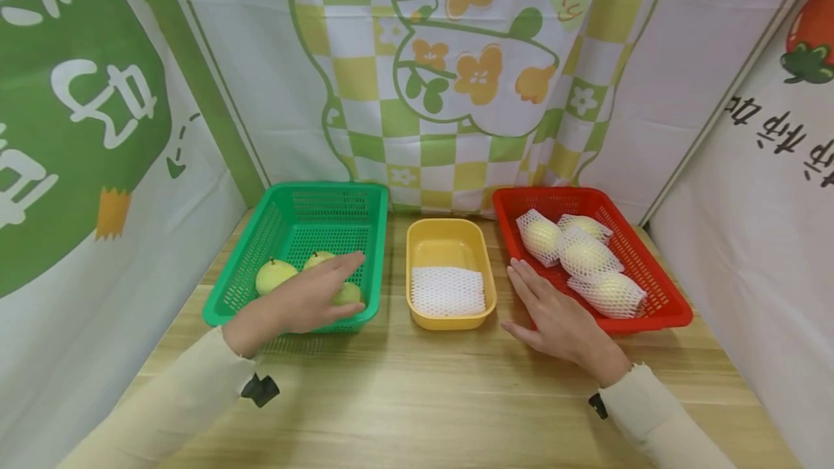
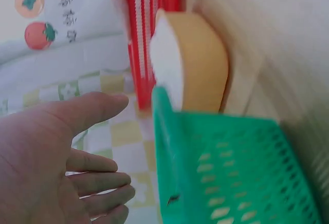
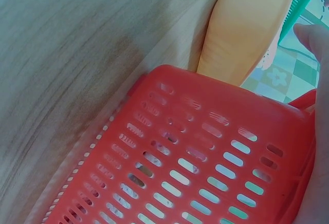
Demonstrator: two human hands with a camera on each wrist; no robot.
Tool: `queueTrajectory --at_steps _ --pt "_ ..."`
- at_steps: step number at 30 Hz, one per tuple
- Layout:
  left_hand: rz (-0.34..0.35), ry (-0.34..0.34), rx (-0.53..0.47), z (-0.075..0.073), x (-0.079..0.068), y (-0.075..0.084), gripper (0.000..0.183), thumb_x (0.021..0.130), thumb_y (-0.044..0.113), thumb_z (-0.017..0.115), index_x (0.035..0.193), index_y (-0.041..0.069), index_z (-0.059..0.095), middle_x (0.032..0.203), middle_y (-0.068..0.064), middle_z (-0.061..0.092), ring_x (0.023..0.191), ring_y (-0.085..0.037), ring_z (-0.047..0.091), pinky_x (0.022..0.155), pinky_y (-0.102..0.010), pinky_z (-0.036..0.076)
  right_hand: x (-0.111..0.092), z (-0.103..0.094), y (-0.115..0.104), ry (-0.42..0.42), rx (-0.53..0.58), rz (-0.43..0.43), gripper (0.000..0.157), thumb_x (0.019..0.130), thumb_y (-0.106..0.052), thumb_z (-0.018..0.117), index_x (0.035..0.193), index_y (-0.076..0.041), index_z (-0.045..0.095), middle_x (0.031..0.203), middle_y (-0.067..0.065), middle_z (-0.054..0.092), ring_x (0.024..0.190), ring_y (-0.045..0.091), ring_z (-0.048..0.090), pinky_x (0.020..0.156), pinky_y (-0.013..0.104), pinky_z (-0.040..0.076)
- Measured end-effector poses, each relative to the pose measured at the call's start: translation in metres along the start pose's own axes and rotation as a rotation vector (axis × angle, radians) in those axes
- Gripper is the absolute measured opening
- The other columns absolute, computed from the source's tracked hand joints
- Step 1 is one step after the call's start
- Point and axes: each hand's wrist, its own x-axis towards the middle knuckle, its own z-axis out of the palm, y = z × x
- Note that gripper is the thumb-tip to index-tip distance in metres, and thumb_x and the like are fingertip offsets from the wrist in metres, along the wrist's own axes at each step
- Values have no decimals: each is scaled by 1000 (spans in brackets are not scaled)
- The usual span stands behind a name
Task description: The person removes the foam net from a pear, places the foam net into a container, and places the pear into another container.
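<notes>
My left hand [image 1: 319, 295] is over the near side of the green basket [image 1: 215, 302], fingers straight and thumb spread, with nothing in its grasp. Beneath and beside it lie yellow-green pears [image 1: 275, 277], partly hidden by the hand. My right hand [image 1: 554, 313] hovers by the near left corner of the red basket [image 1: 671, 313], its fingers extended and holding nothing. Several pears in white foam net sleeves [image 1: 589, 253] lie inside that basket. Between the baskets stands a yellow tray [image 1: 449, 237] with flat white foam nets [image 1: 448, 292] in its near part.
All three containers stand on a wood-grain table [image 1: 417, 396]. A green-and-yellow checked curtain [image 1: 436, 150] hangs close behind them. Printed white cloth walls [image 1: 743, 223] enclose the left and right sides.
</notes>
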Motion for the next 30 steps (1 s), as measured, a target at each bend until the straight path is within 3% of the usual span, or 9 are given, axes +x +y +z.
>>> queueTrajectory --at_steps 6,16,25,30 --pt "98 83 119 28 -3 8 78 101 30 73 158 -10 38 164 -28 41 151 -44 44 118 -56 47 0 0 1 12 -2 -12 96 98 -56 68 166 -2 28 174 18 28 159 35 35 120 51 46" --pt "131 170 249 70 2 6 90 96 37 78 158 -12 35 168 -30 34 155 -46 36 125 -58 38 0 1 1 10 -10 -8 95 98 -57 67 166 -2 29 175 16 27 159 34 34 120 50 46" --pt "109 220 431 88 4 5 95 96 49 75 160 -9 35 169 -26 34 158 -40 36 127 -51 38 0 3 3 37 -11 -24 94 97 -54 70 164 -1 31 173 18 30 158 36 36 120 52 45" --pt "104 242 447 91 2 6 94 97 50 74 160 -8 35 169 -25 34 157 -40 36 127 -50 38 0 -1 3 -14 41 -10 98 97 -55 70 166 -2 26 175 17 25 160 37 33 121 54 44"
